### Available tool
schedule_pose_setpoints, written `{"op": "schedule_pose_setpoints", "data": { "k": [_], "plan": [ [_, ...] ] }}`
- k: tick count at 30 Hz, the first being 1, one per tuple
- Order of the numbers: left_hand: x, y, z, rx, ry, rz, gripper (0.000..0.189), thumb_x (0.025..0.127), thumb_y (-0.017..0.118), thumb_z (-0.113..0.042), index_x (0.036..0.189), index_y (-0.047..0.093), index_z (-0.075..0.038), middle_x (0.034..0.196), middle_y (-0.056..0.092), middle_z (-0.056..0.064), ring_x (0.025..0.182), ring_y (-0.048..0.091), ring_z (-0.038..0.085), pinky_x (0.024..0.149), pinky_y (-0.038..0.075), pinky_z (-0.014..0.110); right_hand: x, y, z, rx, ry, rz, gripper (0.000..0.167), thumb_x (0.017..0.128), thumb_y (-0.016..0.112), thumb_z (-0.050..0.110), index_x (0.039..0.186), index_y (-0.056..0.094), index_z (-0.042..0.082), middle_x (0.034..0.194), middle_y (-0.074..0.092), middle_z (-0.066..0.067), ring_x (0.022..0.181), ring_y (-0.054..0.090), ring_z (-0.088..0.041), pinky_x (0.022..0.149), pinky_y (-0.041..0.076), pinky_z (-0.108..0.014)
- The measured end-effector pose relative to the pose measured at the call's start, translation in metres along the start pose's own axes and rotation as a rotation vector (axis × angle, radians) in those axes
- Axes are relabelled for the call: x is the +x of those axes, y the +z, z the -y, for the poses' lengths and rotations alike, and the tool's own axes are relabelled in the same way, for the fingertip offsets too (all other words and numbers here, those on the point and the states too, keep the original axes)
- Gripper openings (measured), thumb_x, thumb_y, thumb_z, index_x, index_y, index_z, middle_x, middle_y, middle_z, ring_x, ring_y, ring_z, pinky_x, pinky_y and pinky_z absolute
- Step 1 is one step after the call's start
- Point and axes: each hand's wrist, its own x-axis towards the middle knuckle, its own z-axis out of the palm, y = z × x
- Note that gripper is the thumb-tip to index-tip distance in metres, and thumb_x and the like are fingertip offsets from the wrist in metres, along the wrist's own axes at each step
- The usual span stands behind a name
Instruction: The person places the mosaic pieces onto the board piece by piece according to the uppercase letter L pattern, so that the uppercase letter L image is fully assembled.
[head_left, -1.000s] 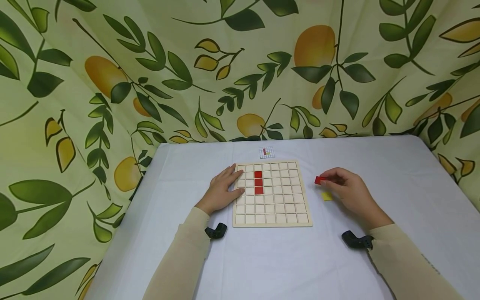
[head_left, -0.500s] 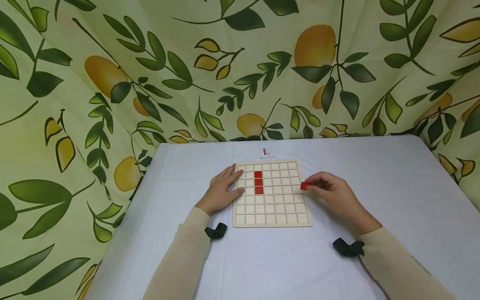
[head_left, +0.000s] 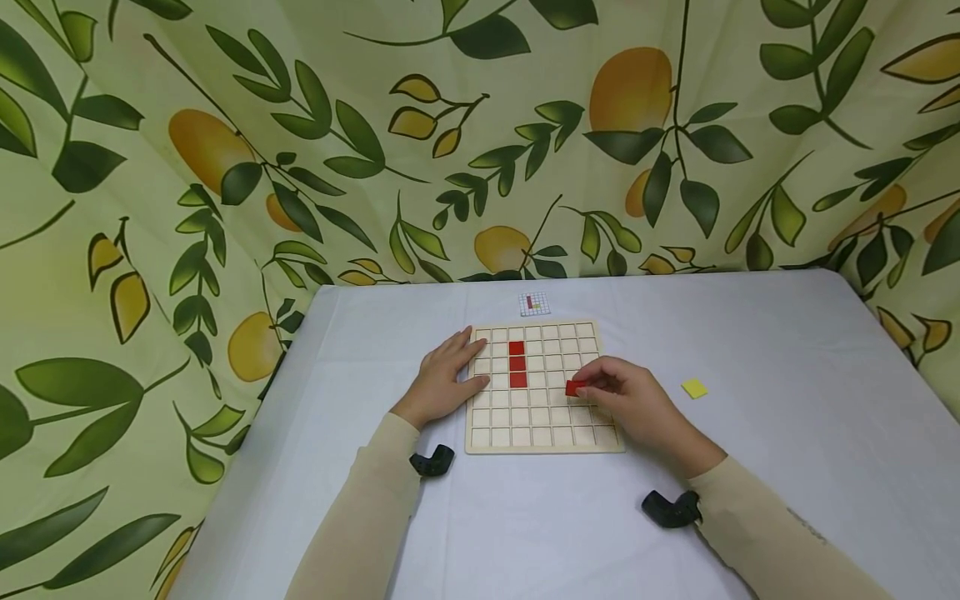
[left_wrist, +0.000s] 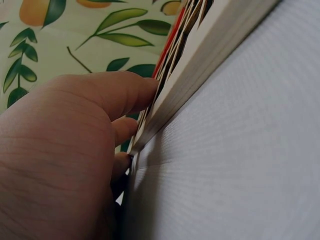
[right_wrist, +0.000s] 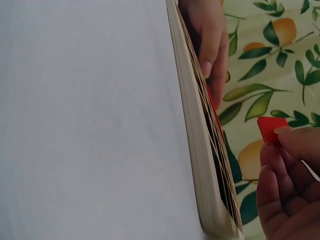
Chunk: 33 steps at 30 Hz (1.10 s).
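Observation:
My left hand (head_left: 444,377) rests with spread fingers on the left edge of a square wooden grid board (head_left: 544,447). In the left wrist view, its thumb (left_wrist: 131,90) lies against the board's raised rim. Three red squares (head_left: 517,364) fill a vertical run of cells in the upper left part of the board. Between thumb and fingertips, my right hand (head_left: 633,402) pinches a red square tile (head_left: 574,388) over the board's right half. The right wrist view shows this tile (right_wrist: 270,129) held up above the board's surface.
A small printed grid card (head_left: 534,304) with red and yellow cells lies behind the board. One yellow square tile (head_left: 694,388) is on the white tablecloth (head_left: 525,525) to the right. A leaf-patterned curtain (head_left: 480,167) hangs behind and at the left.
My right hand has carried the red tile leftward from beside the board to over its cells. The yellow tile, partly hidden by the hand before, now shows fully, farther right. My left hand stays put.

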Motion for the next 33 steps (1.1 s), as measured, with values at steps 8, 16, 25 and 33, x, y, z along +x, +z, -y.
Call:
{"op": "schedule_pose_setpoints", "data": {
  "k": [8, 16, 25, 33],
  "plan": [
    [0.001, -0.002, -0.001, 0.019, 0.008, 0.008, 0.072, 0.105, 0.067, -0.045, 0.169, 0.046, -0.019, 0.180, 0.021, 0.001, 0.165, 0.013, 0.021, 0.129, 0.011, 0.050, 0.010, 0.026, 0.000, 0.007, -0.057, 0.053, 0.016, 0.099, 0.078, -0.002, 0.110, 0.076, 0.010, 0.108, 0.076, 0.000, 0.092, 0.069, -0.023, 0.080, 0.058, -0.027],
    [0.001, -0.001, -0.001, 0.011, 0.006, 0.005, 0.073, 0.104, 0.067, -0.045, 0.168, 0.046, -0.018, 0.180, 0.021, 0.002, 0.165, 0.013, 0.022, 0.129, 0.012, 0.052, 0.022, 0.048, 0.003, -0.016, -0.112, 0.085, 0.015, 0.099, 0.079, 0.000, 0.109, 0.076, 0.011, 0.105, 0.074, 0.003, 0.090, 0.068, -0.020, 0.080, 0.058, -0.029],
    [0.000, -0.001, -0.003, 0.006, -0.002, 0.010, 0.072, 0.104, 0.067, -0.045, 0.168, 0.046, -0.020, 0.179, 0.022, 0.000, 0.165, 0.013, 0.022, 0.129, 0.012, 0.052, 0.032, 0.061, 0.003, -0.106, -0.125, 0.049, 0.011, 0.099, 0.081, 0.005, 0.106, 0.078, 0.013, 0.102, 0.072, 0.007, 0.091, 0.066, -0.016, 0.082, 0.056, -0.033],
    [0.002, 0.000, 0.001, 0.028, -0.002, 0.010, 0.072, 0.105, 0.066, -0.047, 0.169, 0.046, -0.021, 0.179, 0.022, 0.000, 0.165, 0.014, 0.020, 0.129, 0.012, 0.050, 0.035, 0.067, 0.004, -0.124, -0.114, 0.070, 0.010, 0.101, 0.079, 0.005, 0.106, 0.077, 0.013, 0.102, 0.071, 0.006, 0.091, 0.065, -0.016, 0.083, 0.056, -0.035]
  ]
}}
